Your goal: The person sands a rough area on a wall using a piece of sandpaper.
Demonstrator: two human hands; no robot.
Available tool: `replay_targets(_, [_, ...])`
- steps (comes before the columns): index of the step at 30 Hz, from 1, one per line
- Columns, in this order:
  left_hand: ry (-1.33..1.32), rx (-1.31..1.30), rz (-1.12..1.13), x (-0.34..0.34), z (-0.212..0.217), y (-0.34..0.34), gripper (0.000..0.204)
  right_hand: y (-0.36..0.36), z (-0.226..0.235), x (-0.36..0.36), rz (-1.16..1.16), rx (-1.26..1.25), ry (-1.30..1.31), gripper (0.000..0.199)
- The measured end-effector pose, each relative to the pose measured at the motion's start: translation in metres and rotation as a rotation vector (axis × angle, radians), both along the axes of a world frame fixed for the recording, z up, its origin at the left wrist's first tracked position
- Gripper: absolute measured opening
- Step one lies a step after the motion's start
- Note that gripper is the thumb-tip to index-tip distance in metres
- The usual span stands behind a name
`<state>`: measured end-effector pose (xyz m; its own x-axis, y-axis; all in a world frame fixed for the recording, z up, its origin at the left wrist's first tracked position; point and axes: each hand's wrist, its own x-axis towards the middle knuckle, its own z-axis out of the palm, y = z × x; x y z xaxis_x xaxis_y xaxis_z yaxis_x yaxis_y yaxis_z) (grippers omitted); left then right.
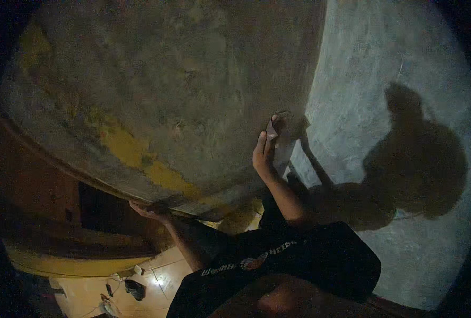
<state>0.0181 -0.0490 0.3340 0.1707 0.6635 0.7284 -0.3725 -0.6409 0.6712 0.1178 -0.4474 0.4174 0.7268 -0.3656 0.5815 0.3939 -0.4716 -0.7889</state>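
Observation:
A large, worn grey-brown panel or wall surface (203,90) fills most of the head view, with a mottled yellow streak (134,148) running across it. Near its right side, my right hand (263,159) is raised and closed around a small folded greyish piece (271,128), like paper or sandpaper, against the surface. At the surface's lower left edge rests my left hand (149,211), its fingers stretched along the edge and no object visible in it. Dim light hides the finer detail of both hands.
To the right is a pale wall (341,79) carrying a dark shadow (421,159). Brown woodwork with a dark opening (105,209) lies at the left. On the tiled floor (166,270) at the lower left are a black object (135,289) and some cords.

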Motion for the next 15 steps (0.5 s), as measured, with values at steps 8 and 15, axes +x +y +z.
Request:
replay_targets(8, [0.099, 0.03, -0.045, -0.011, 0.006, -0.002, 0.082, -0.017, -0.014, 0.016, -0.035, -0.12, -0.053, 0.057])
replay_targets(15, [0.028, -0.097, -0.19, 0.017, 0.026, -0.033, 0.086, -0.039, -0.02, 0.052, -0.203, -0.176, -0.197, 0.061])
